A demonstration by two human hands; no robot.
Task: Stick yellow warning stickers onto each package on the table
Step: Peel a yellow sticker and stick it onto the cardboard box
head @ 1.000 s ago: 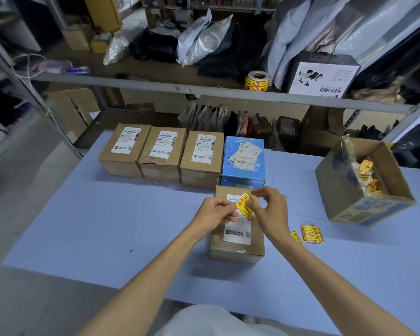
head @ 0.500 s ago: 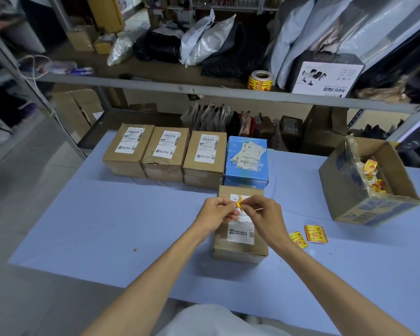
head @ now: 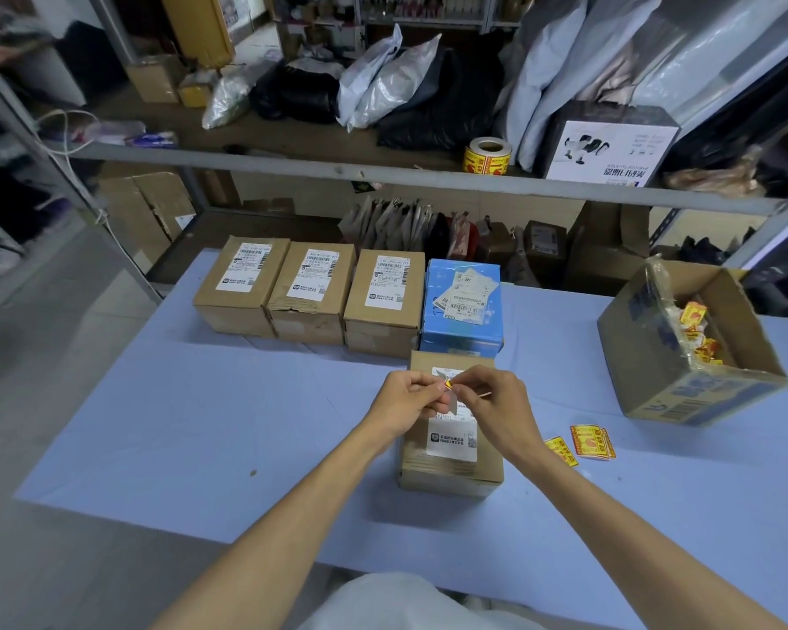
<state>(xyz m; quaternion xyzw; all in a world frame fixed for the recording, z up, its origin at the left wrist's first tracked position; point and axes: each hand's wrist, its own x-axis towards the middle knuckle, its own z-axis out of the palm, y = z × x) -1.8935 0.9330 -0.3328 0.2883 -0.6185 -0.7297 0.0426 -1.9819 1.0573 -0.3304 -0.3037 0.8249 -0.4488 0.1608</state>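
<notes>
My left hand (head: 408, 400) and my right hand (head: 497, 402) meet above a brown package (head: 451, 466) at the table's middle. Both pinch a small yellow warning sticker (head: 447, 385), of which only a corner shows between the fingertips. The package carries a white shipping label. Behind it stands a row of three brown packages (head: 242, 284) (head: 312, 295) (head: 385, 302) and a blue package (head: 462, 306), each with a white label. More yellow stickers (head: 590, 442) lie on the blue table (head: 201, 425) to the right of my right hand.
An open cardboard box (head: 683, 384) with several yellow stickers inside sits at the table's right. A sticker roll (head: 487, 156) stands on the metal shelf behind, among bags and a white-and-black carton (head: 610, 147). The table's left edge borders the floor.
The sticker was held flat and plainly visible between my hands; now my fingers have closed in around it and only a small corner shows. Both hands stay above the near package.
</notes>
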